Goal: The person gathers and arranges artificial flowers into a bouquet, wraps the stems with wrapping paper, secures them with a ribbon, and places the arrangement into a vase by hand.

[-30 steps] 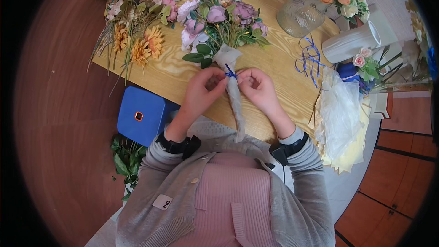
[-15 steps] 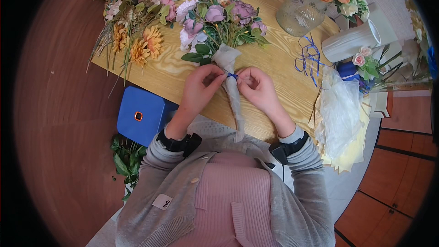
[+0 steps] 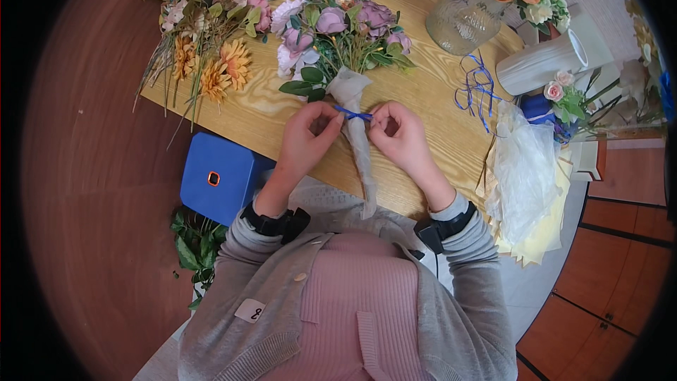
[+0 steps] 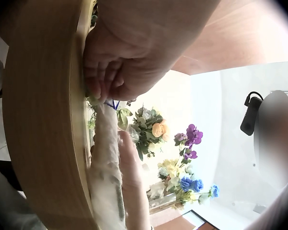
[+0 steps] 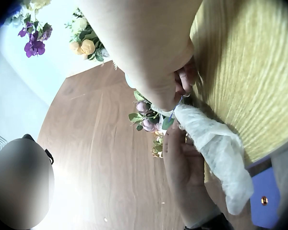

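Note:
A bouquet of lilac and purple flowers (image 3: 331, 21) lies on the table, its stems bound in white wrapping paper (image 3: 362, 162). Round the neck of the wrap runs a thin blue ribbon (image 3: 354, 114), stretched sideways between the hands. On the left, thumb and forefinger of my left hand (image 3: 308, 134) pinch one end of it. My right hand (image 3: 403, 135) pinches the other end just right of the wrap. In the left wrist view the ribbon (image 4: 113, 104) shows by the left fingertips. The right wrist view shows the wrapped stems (image 5: 216, 148) reaching past the table edge.
Loose orange and pink flowers (image 3: 229, 70) lie at the left. At the right are tangled blue ribbon (image 3: 478, 92), a tipped white vase (image 3: 539, 63), and sheets of wrapping paper (image 3: 525, 176). A glass vase (image 3: 462, 21) stands behind; a blue box (image 3: 218, 178) sits below the left edge.
The ribbon, earlier bunched upright at the knot, now lies drawn out in a line across the wrap. My hands have moved slightly apart, the left one leftward. The bouquet stays in place.

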A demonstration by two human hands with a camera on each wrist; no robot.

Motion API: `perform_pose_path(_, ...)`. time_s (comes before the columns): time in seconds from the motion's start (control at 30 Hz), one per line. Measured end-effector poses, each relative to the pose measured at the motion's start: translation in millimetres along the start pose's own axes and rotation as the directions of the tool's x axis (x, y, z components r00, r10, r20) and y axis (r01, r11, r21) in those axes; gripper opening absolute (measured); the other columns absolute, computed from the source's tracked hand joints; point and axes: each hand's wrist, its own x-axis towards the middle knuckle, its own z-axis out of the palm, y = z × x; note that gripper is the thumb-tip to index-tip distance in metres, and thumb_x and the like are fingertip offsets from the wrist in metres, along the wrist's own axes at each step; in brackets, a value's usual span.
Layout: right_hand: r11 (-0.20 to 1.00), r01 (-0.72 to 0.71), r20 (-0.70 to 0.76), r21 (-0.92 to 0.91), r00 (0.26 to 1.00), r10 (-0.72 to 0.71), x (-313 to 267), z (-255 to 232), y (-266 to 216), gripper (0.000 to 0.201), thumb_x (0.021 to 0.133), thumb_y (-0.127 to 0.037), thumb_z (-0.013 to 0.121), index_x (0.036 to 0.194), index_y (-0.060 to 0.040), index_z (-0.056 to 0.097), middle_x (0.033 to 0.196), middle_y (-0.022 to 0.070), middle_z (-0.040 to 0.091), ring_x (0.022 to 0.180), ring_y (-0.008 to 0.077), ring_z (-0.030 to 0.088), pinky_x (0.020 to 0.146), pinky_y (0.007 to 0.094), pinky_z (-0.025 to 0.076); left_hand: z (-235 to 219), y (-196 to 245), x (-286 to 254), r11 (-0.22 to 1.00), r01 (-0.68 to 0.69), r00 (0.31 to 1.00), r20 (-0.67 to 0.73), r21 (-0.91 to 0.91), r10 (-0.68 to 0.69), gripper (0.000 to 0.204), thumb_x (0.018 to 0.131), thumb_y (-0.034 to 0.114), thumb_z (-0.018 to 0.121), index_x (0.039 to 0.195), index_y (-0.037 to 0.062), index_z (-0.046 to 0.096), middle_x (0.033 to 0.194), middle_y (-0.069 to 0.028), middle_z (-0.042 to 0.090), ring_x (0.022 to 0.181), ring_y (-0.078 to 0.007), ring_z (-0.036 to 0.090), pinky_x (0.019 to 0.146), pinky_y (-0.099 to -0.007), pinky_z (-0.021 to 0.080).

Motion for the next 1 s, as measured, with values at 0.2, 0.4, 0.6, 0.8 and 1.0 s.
perform_pose_path(0.2, 0.985, 0.051, -0.031, -0.166, 0.998, -0.057, 0.1, -0.6, -12.3, 0.014, 0.07, -0.003, 0.066, 0.073, -0.0018, 0.052, 0.063, 0.0061, 0.048, 0.051, 0.0133, 0.046, 0.048, 0.0267, 0.038, -0.2, 4.2, -1.2, 1.0, 0.025, 1.0, -0.003, 0.016, -0.025, 0.006, 0.086, 0.005, 0.063, 0.083, 0.0024, 0.058, 0.068, 0.0062, 0.053, 0.06, 0.0006, 0.046, 0.052, -0.0161, 0.036)
perform_pose_path(0.4, 0.965, 0.075, -0.032, -0.251, 0.996, -0.086, 0.1, -1.3, -17.0, 0.014, 0.068, -0.003, 0.066, 0.072, -0.0019, 0.052, 0.064, 0.0058, 0.048, 0.052, 0.0122, 0.046, 0.049, 0.0257, 0.038, -1.7, 2.0, -2.5, 0.983, -0.013, 1.0, -0.014, 0.181, 0.016, 0.008, 0.084, 0.007, 0.065, 0.082, 0.0012, 0.059, 0.066, 0.0036, 0.053, 0.059, -0.0016, 0.048, 0.052, -0.0173, 0.037)
perform_pose_path(0.6, 1.0, 0.001, 0.073, 0.017, 0.997, -0.003, 0.8, -5.9, -4.1, 0.011, 0.069, -0.002, 0.066, 0.076, -0.0023, 0.058, 0.067, 0.0, 0.049, 0.056, 0.0057, 0.046, 0.051, 0.0209, 0.039, -5.9, 15.3, 0.0, 0.978, -0.04, 0.999, 0.026, 0.206, 0.035, 0.019, 0.083, 0.015, 0.069, 0.089, 0.0006, 0.059, 0.074, -0.0018, 0.06, 0.063, -0.0075, 0.054, 0.055, -0.0219, 0.043)
perform_pose_path(0.8, 0.998, 0.047, 0.063, -0.045, 0.997, -0.044, 1.1, -7.2, -16.6, 0.007, 0.077, -0.006, 0.066, 0.078, -0.0013, 0.061, 0.069, 0.0006, 0.052, 0.058, 0.0059, 0.047, 0.052, 0.0212, 0.039, 5.6, 8.6, 6.6, 0.983, -0.083, 0.994, -0.053, 0.164, 0.093, 0.014, 0.085, 0.01, 0.065, 0.094, 0.0016, 0.057, 0.078, 0.0002, 0.057, 0.066, -0.0049, 0.052, 0.057, -0.0197, 0.042)
perform_pose_path(1.0, 1.0, -0.025, 0.053, 0.012, 0.998, 0.024, 0.9, -6.6, -11.3, 0.013, 0.086, -0.011, 0.062, 0.08, 0.0011, 0.063, 0.068, 0.0006, 0.054, 0.058, 0.0044, 0.044, 0.052, 0.0213, 0.037, 1.7, -1.5, 9.0, 0.994, -0.105, 0.987, -0.123, -0.031, 0.101, 0.005, 0.087, 0.003, 0.059, 0.09, 0.0028, 0.056, 0.075, 0.0047, 0.051, 0.066, -0.0007, 0.048, 0.056, -0.0163, 0.038)
